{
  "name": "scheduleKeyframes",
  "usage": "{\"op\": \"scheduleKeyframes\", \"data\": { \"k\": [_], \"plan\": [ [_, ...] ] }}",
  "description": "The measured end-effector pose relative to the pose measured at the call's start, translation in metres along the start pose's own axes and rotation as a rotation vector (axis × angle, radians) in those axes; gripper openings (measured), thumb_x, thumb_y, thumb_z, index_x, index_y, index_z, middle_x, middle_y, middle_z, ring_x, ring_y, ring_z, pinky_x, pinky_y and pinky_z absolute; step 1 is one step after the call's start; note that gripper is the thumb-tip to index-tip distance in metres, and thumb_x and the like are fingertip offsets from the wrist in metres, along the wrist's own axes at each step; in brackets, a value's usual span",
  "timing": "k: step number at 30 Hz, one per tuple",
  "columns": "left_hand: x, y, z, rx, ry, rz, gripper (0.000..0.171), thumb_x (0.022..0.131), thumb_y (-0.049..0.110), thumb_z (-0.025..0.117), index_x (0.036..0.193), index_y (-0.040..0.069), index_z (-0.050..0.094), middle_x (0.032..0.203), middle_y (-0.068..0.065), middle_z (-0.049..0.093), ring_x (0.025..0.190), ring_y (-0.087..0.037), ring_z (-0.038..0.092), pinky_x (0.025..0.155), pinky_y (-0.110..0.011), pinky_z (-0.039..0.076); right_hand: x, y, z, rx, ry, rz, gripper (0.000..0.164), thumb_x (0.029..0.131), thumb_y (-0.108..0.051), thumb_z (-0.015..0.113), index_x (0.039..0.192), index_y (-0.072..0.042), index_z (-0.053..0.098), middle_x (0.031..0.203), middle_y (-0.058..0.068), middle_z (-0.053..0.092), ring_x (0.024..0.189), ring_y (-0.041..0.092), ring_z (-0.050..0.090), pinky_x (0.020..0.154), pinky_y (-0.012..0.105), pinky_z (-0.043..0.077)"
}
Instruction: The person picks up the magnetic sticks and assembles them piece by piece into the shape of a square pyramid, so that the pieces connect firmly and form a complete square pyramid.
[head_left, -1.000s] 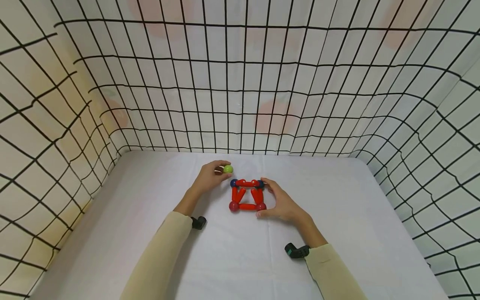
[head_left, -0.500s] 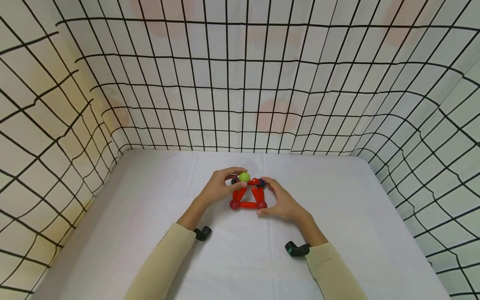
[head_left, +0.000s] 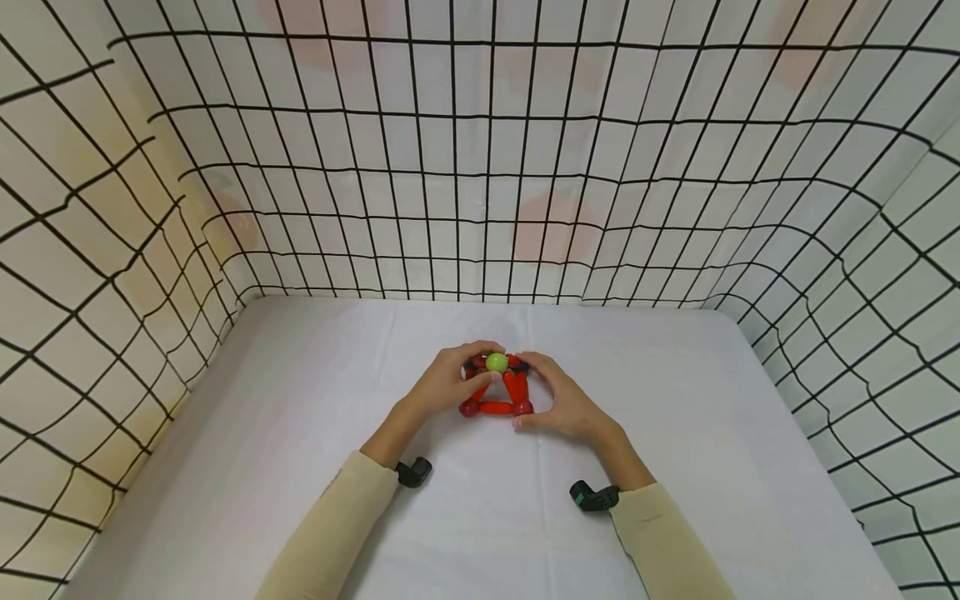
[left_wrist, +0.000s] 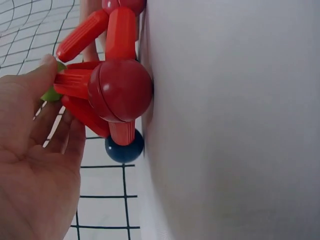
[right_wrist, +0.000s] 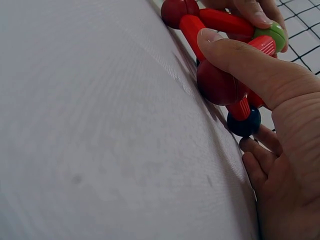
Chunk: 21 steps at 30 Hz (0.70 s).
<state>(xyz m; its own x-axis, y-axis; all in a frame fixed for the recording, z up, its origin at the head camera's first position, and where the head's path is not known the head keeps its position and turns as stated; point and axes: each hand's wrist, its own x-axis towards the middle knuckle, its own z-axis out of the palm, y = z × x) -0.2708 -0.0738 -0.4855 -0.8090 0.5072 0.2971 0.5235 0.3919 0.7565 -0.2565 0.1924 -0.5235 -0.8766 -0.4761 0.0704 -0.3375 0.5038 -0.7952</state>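
Observation:
On the white table stands a ball-and-stick toy frame [head_left: 495, 408], built of red sticks with dark red balls at the near corners and dark blue balls at the far ones. My left hand [head_left: 441, 385] pinches a green ball [head_left: 497, 362] between thumb and fingers above the frame. In the left wrist view, red sticks lean up to the green ball. My right hand [head_left: 564, 407] holds the frame's right side. Its thumb lies by the near dark red ball [right_wrist: 215, 82], its fingers by the dark blue ball [right_wrist: 244, 121].
A black wire grid [head_left: 487, 175] rises behind the table and along both sides. White cloth [head_left: 465, 517] covers the tabletop. Small black cameras sit on the left wrist [head_left: 414, 472] and the right wrist [head_left: 595, 497].
My left hand has carried the green ball rightward from the frame's far left to over the frame, then slightly lower against the sticks. The right hand has stayed in place.

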Motion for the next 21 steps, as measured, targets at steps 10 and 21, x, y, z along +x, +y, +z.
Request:
{"op": "scheduleKeyframes", "data": {
  "k": [10, 21],
  "plan": [
    [-0.0025, -0.0026, 0.0028, -0.061, -0.049, 0.024, 0.043, 0.100, 0.020, 0.068, 0.141, 0.019, 0.055, 0.126, 0.002, 0.067, 0.112, -0.017, 0.062, 0.104, -0.044, 0.053, 0.0005, -0.0024, 0.0005, -0.005, -0.013, -0.031, 0.105, 0.074, -0.050, 0.091, 0.159, -0.039, 0.031, 0.169, -0.004, 0.025, 0.156, 0.029, 0.026, 0.123, 0.064, 0.026],
    [-0.0046, -0.0008, 0.0027, -0.056, -0.082, 0.043, 0.039, 0.102, 0.021, 0.066, 0.139, 0.016, 0.053, 0.124, 0.002, 0.067, 0.111, -0.018, 0.063, 0.103, -0.042, 0.054, -0.0009, -0.0066, 0.0038, -0.027, -0.022, -0.015, 0.096, 0.079, -0.050, 0.087, 0.158, -0.041, 0.034, 0.171, -0.001, 0.019, 0.157, 0.032, 0.023, 0.120, 0.070, 0.027]
  ]
}}
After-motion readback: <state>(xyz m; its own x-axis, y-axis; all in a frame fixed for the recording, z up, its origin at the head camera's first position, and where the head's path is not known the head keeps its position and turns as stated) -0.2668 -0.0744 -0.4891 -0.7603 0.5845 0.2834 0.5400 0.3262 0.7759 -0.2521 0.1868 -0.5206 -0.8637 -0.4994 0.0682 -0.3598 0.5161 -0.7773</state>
